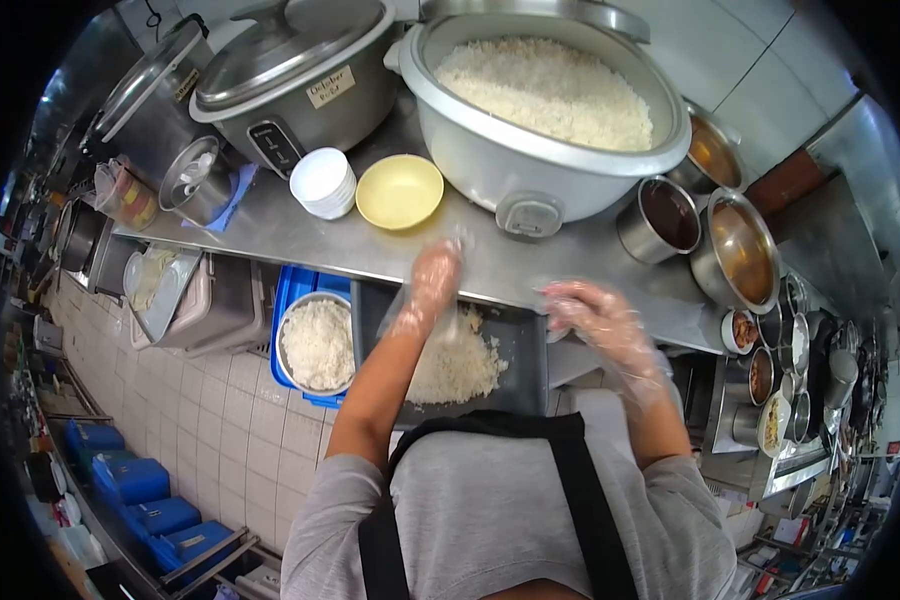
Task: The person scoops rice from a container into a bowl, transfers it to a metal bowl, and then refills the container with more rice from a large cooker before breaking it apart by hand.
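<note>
Clear plastic gloves cover both hands. My left hand (437, 277) is over the counter's front edge, just below a yellow bowl (400, 192); its fingers look curled, and their undersides are hidden. Further right, my right hand (592, 308) hovers by the same edge with fingers bent together, and whatever they may hold does not show. Beneath my left forearm, cooked rice (460, 370) lies in a dark grey tray (526, 350). A round metal bowl of white rice (317, 345) stands left of that tray, on a blue crate (285, 372).
On the steel counter (370, 243) are a large open rice cooker (530, 175) full of rice, a lidded cooker (300, 70) and stacked white bowls (323, 183). Metal pots of dark liquid (670, 215) and brownish liquid (735, 255) stand right. Blue containers (135, 480) are at lower left.
</note>
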Available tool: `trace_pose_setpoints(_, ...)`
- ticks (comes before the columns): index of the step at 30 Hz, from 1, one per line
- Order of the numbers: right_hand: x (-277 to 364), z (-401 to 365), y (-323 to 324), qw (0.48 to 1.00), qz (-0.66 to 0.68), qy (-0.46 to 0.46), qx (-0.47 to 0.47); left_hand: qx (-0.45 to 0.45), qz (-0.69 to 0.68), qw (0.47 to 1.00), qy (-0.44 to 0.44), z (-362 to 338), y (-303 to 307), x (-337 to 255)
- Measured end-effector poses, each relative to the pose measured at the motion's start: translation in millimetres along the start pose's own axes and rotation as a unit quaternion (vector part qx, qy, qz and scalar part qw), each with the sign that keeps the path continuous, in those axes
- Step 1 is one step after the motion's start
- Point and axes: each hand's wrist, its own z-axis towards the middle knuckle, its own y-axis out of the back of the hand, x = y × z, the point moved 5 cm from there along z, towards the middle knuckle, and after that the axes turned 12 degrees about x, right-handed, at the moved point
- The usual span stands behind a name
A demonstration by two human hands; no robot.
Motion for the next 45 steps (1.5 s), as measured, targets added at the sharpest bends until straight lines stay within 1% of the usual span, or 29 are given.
trace_pose_setpoints(1,24,-5,7,0.999,-0.051,0.012,-0.008,-0.009,-0.026,1.0,0.009,-23,9,-6)
trace_pose_setpoints(2,54,-6,20,0.984,-0.16,0.078,-0.007,0.071,-0.048,0.996,0.015,-43,18,-13)
trace_pose_setpoints(3,84,-4,34,0.953,-0.268,0.144,-0.01,0.057,-0.061,0.996,0.003,-68,20,-17)
trace_pose_setpoints(4,111,2,50,0.912,-0.362,0.185,-0.06,0.018,-0.153,0.988,-0.017,-97,29,-18)
trace_pose_setpoints(5,137,11,64,0.858,-0.45,0.221,-0.109,0.125,-0.166,0.977,0.04,-117,19,-11)
trace_pose_setpoints(7,186,43,81,0.72,-0.595,0.29,-0.208,0.129,-0.12,0.983,0.054,-158,13,6)
trace_pose_setpoints(9,207,108,120,0.567,-0.704,0.298,-0.308,0.101,-0.123,0.978,0.133,-173,34,19)
trace_pose_setpoints(11,220,157,148,0.485,-0.748,0.294,-0.346,0.014,-0.154,0.972,0.176,-172,67,14)
trace_pose_setpoints(12,226,183,170,0.518,-0.747,0.269,-0.318,-0.029,-0.168,0.966,0.197,-172,85,9)
trace_pose_setpoints(14,237,227,205,0.581,-0.74,0.22,-0.257,-0.102,-0.156,0.971,0.148,-147,126,-15)
trace_pose_setpoints(17,277,242,209,0.645,-0.671,0.248,-0.27,-0.191,-0.102,0.975,0.05,-87,191,-58)
trace_pose_setpoints(20,310,255,202,0.603,-0.673,0.314,-0.291,-0.273,-0.063,0.957,-0.081,-20,226,-86)
trace_pose_setpoints(21,320,254,199,0.629,-0.657,0.292,-0.295,-0.291,-0.046,0.948,-0.12,2,237,-94)
trace_pose_setpoints(23,333,253,190,0.679,-0.624,0.245,-0.3,-0.295,-0.027,0.946,-0.134,46,246,-102)
trace_pose_setpoints(24,336,261,194,0.673,-0.626,0.259,-0.298,-0.296,-0.017,0.945,-0.14,60,249,-102)
trace_pose_setpoints(26,344,287,210,0.662,-0.627,0.289,-0.291,-0.191,0.057,0.974,-0.11,83,243,-97)
trace_pose_setpoints(27,346,297,217,0.669,-0.616,0.289,-0.298,-0.135,0.091,0.982,-0.094,89,238,-93)
trace_pose_setpoints(29,345,315,233,0.683,-0.595,0.283,-0.315,-0.202,0.055,0.97,-0.125,83,241,-92)
trace_pose_setpoints(31,348,337,257,0.682,-0.598,0.255,-0.336,-0.268,0.014,0.949,-0.163,77,241,-96)
trace_pose_setpoints(32,351,349,274,0.676,-0.604,0.237,-0.349,-0.264,0.021,0.951,-0.158,81,236,-97)
trace_pose_setpoints(34,358,381,297,0.683,-0.604,0.224,-0.344,-0.256,0.045,0.955,-0.141,80,231,-96)
trace_pose_setpoints(35,357,397,309,0.688,-0.603,0.216,-0.342,-0.274,0.024,0.95,-0.145,77,232,-98)
trace_pose_setpoints(36,350,416,317,0.673,-0.638,0.246,-0.28,-0.291,0.004,0.945,-0.15,73,235,-102)
trace_pose_setpoints(37,339,425,316,0.655,-0.67,0.274,-0.217,-0.308,-0.017,0.939,-0.155,70,238,-104)
trace_pose_setpoints(38,330,434,318,0.652,-0.678,0.271,-0.204,-0.28,-0.009,0.948,-0.152,70,239,-104)
trace_pose_setpoints(39,323,436,312,0.65,-0.685,0.268,-0.192,-0.273,-0.012,0.951,-0.144,70,242,-104)
trace_pose_setpoints(41,301,394,254,0.678,-0.657,0.191,-0.268,-0.256,-0.02,0.958,-0.129,68,243,-105)
trace_pose_setpoints(44,297,362,239,0.681,-0.674,0.2,-0.202,-0.245,0.003,0.961,-0.129,69,241,-104)
trace_pose_setpoints(45,300,347,231,0.656,-0.675,0.268,-0.206,-0.255,0.003,0.958,-0.13,68,240,-104)
